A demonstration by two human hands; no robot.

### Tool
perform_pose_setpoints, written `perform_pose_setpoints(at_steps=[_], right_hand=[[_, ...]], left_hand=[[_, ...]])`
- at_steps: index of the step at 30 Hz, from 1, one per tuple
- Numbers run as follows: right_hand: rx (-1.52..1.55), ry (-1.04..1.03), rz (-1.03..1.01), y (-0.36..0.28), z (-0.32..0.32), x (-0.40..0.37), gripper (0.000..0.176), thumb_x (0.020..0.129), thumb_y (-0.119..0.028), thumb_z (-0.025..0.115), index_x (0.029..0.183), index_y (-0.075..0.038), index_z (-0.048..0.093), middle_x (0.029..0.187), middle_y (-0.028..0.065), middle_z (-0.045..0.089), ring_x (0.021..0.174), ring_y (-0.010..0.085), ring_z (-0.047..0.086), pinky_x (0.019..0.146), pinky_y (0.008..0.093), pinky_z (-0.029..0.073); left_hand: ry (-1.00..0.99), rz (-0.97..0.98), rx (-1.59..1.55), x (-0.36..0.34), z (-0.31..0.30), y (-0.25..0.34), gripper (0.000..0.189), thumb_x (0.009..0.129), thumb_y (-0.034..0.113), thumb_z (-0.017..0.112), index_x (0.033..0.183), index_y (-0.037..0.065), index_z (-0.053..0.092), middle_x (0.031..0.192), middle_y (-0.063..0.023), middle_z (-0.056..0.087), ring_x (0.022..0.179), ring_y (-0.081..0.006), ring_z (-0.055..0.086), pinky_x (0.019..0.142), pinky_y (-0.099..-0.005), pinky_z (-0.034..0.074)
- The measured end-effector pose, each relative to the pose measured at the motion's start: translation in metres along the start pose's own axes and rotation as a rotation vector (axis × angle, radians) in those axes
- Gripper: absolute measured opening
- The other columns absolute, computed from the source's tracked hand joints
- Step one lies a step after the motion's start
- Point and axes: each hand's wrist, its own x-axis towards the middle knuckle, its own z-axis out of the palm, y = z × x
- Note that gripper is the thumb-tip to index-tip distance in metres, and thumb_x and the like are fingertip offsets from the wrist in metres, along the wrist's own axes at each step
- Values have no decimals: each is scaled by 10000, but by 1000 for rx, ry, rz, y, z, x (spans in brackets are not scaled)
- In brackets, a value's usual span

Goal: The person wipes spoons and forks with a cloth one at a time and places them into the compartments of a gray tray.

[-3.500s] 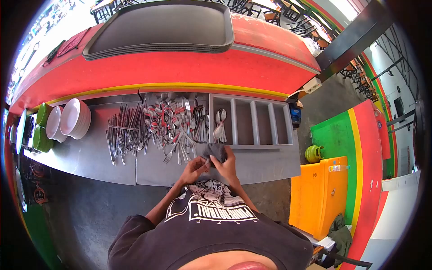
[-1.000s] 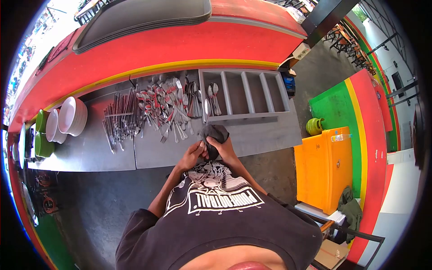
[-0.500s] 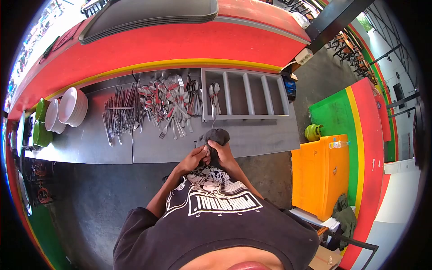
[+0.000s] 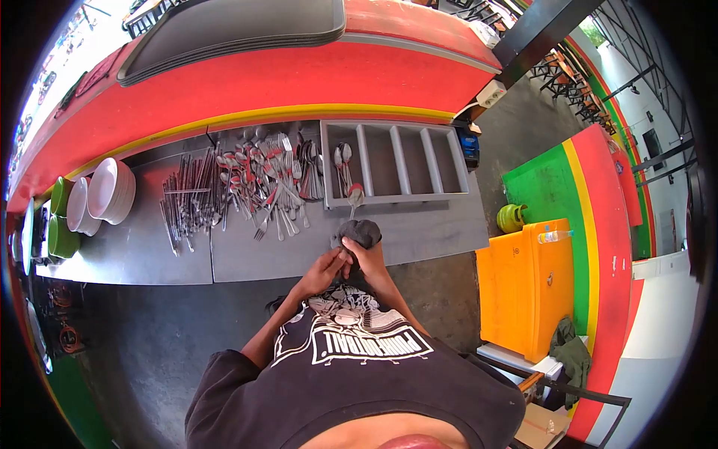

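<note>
A spoon (image 4: 356, 194) sticks up out of a bunched dark cloth (image 4: 360, 231), its bowl pointing away from me, near the tray's front edge. My right hand (image 4: 365, 258) is closed around the cloth and the spoon's lower part. Beside it, my left hand (image 4: 322, 272) has its fingers pinched on the cloth's lower part; the handle's end is hidden. Ahead is a grey divided tray (image 4: 396, 200) with a few spoons (image 4: 343, 166) in its leftmost compartment. Left of the tray lies a loose pile of spoons and forks (image 4: 269, 176).
Thin metal utensils (image 4: 192, 196) lie left of the pile on the metal table (image 4: 262, 260). White bowls (image 4: 112, 191) and green containers (image 4: 63, 236) stand at the far left. Dark trays (image 4: 239, 24) rest on the red ledge (image 4: 269, 78). An orange cabinet (image 4: 516, 292) stands at the right.
The spoon's bowl now shows more fully above the cloth, near the tray's front edge. The view has shifted slightly, and both hands stay together at the cloth.
</note>
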Motion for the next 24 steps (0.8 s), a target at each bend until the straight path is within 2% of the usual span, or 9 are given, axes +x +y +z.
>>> perform_pose_setpoints(at_steps=[1,4,7,10,13,15,19,22,24], right_hand=[[-1,-1,4,1,-1,0,170,823,-115,754,929,-50,638,777,41,650,583,114,589,539,271,482],[-22,265,-180,10,2,7,199,819,-106,761,980,-54,656,903,29,673,768,115,629,709,271,503],[-2,338,-195,7,-6,14,234,815,-103,765,1022,-56,665,970,10,673,900,119,626,815,272,482],[-23,388,-265,2,-9,19,237,816,-100,763,1027,-53,665,979,13,675,891,122,627,810,280,486],[-54,387,-283,-8,-10,20,304,833,-105,745,1111,-46,635,1047,25,668,965,135,622,874,283,476],[35,418,-294,-15,-12,24,267,843,-121,740,1082,-44,650,1034,22,670,948,130,619,862,284,474],[233,509,-282,-33,-22,26,283,858,-148,731,1106,-42,644,1086,17,656,994,129,602,892,295,463],[239,617,-333,-40,-35,26,319,864,-153,727,1146,-41,626,1129,8,642,1047,130,582,925,299,450],[256,585,-331,-42,-40,15,331,869,-161,726,1160,-43,621,1132,12,639,1066,132,572,943,298,440]], left_hand=[[19,12,46,-2,1,1,334,1063,281,362,972,13,540,757,-35,545,723,-141,517,720,-283,428],[-21,31,133,-9,4,7,288,1054,231,381,922,11,512,727,-49,525,696,-149,502,692,-294,422],[-96,-24,145,-14,4,1,289,1052,236,374,929,14,512,757,-57,534,730,-151,524,721,-312,448],[-106,-31,168,-15,5,8,294,1049,235,373,924,12,517,768,-61,539,742,-160,542,719,-326,465],[-99,3,174,-15,8,12,292,1048,224,378,914,5,516,737,-65,534,707,-167,533,697,-322,455],[-86,37,152,-18,13,15,297,1052,222,380,896,2,503,683,-63,520,653,-169,511,670,-311,436],[-98,69,102,-17,20,4,301,1052,221,375,914,-5,517,688,-68,532,675,-163,533,685,-309,448],[-17,68,128,-13,23,1,300,1052,219,377,924,-8,523,690,-70,535,674,-157,536,675,-312,453],[103,100,110,-8,25,-5,292,1050,211,379,930,-8,530,691,-71,537,665,-146,533,646,-305,447]])
